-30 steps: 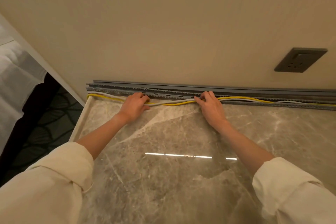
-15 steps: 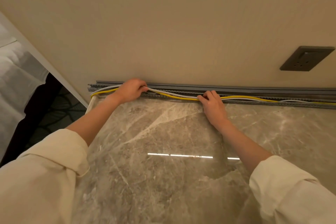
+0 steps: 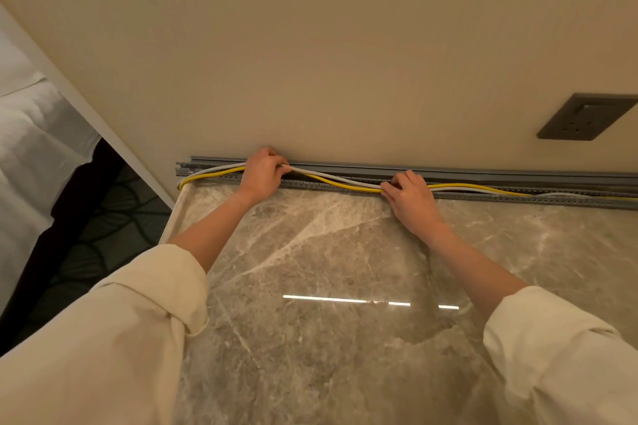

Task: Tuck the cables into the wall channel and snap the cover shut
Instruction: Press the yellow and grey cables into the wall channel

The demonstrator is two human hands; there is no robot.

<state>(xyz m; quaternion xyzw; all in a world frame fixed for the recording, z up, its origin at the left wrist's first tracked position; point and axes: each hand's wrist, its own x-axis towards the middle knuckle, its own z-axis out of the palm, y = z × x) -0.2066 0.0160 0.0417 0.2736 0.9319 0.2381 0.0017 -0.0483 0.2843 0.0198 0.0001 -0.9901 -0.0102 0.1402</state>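
A grey slotted wall channel runs along the foot of the beige wall, its top open. A yellow cable and a white cable lie along it, sagging between my hands. My left hand is closed around both cables near the channel's left end, holding them up at the channel's upper rail. My right hand pinches the same cables lower, at the channel's front lip. Left of my left hand the cables loop out past the channel end.
A glossy marble countertop fills the foreground, its left edge dropping to dark patterned floor. White fabric hangs at the far left. A dark wall socket sits above the channel on the right.
My left hand has lifted the cables from the countertop edge up to the channel's upper rail. My right hand has stayed on the cables at the front lip.
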